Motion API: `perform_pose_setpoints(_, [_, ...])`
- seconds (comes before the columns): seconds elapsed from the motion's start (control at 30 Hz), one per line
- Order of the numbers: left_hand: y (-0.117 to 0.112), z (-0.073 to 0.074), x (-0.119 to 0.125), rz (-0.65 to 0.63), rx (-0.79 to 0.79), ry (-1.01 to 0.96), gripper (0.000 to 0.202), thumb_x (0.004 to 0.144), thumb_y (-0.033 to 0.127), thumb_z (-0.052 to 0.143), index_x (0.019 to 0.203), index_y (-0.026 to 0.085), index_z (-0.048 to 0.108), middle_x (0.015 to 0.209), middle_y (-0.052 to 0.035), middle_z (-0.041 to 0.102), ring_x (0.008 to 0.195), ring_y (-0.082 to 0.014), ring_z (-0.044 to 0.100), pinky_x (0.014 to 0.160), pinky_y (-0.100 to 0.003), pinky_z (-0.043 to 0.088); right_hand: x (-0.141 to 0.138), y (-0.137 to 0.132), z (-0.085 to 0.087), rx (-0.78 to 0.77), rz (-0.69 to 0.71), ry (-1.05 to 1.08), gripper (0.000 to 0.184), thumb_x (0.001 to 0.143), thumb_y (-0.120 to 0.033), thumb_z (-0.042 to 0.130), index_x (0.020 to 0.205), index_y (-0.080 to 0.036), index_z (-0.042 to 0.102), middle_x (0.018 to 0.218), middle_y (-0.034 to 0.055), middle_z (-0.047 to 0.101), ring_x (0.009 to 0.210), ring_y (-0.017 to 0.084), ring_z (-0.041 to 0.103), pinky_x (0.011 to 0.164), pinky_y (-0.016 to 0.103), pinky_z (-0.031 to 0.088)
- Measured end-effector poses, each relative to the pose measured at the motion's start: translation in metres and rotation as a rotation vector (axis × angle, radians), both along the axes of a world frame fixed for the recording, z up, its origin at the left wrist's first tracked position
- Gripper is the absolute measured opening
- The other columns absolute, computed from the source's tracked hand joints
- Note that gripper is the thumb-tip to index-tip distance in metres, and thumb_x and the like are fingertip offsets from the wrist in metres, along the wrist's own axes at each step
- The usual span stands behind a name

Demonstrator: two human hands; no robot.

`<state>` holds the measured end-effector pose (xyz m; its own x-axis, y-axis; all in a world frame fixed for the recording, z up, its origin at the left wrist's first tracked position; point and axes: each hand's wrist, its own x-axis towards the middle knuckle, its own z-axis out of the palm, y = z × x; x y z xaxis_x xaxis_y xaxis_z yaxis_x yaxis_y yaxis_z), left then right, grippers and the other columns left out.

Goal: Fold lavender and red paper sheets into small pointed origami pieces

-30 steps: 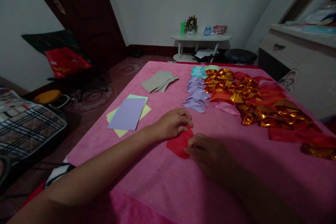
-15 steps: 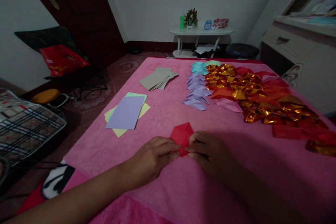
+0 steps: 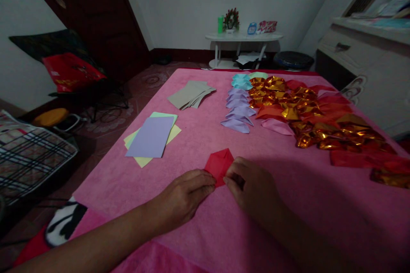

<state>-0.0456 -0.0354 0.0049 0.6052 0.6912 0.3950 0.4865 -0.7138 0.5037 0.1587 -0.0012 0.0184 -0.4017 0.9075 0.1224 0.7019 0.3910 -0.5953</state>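
Observation:
A small folded red paper (image 3: 218,163) lies on the pink cloth (image 3: 192,145) in front of me. My left hand (image 3: 184,196) pinches its lower left corner, fingers pressed together. My right hand (image 3: 253,185) grips its lower right edge with curled fingers. The paper's pointed top sticks out beyond both hands.
A lilac sheet on yellow and green sheets (image 3: 151,137) lies to the left, a grey stack (image 3: 191,94) farther back. Folded lilac pieces (image 3: 238,113), blue ones (image 3: 241,81), a pink one (image 3: 277,126) and a heap of gold and red foil pieces (image 3: 320,119) fill the right side.
My left hand came off the top of the red paper and moved down to its lower left corner. The paper is now folded smaller with a pointed top.

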Motion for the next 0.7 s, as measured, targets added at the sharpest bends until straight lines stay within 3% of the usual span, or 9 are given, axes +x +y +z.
perform_pose_setpoints(0.2, [-0.0003,-0.0031,-0.0011,-0.029,0.054,-0.002,0.027,0.085,0.002,0.049,0.11,0.011,0.056,0.106,-0.012,0.064,0.102,-0.0194,0.057,0.089,-0.035,0.052,-0.0024,-0.0001,0.0003,-0.022,-0.044,-0.054,0.013,0.073,-0.014,0.06,0.063,-0.018,0.053,0.07,-0.0015,0.054,0.062,0.011,0.047,0.057,0.024,0.03])
perform_pose_setpoints(0.4, [0.0019,-0.003,0.0017,0.023,-0.026,-0.032,0.041,0.086,0.004,0.044,0.126,0.015,0.049,0.103,-0.0114,0.063,0.092,-0.0184,0.057,0.079,-0.035,0.053,-0.0019,-0.0004,-0.002,-0.028,-0.046,-0.052,0.012,0.074,-0.015,0.06,0.064,-0.019,0.054,0.072,-0.0017,0.055,0.063,0.011,0.048,0.057,0.024,0.029])
perform_pose_setpoints(0.7, [0.0015,-0.0007,0.0057,0.021,0.026,0.017,0.033,0.087,0.008,0.047,0.118,0.014,0.057,0.1,-0.0111,0.062,0.09,-0.018,0.056,0.077,-0.032,0.052,-0.0004,-0.0016,-0.0056,0.016,-0.015,-0.046,0.014,0.08,-0.015,0.053,0.066,-0.018,0.052,0.074,0.0007,0.054,0.066,0.013,0.049,0.059,0.025,0.031])
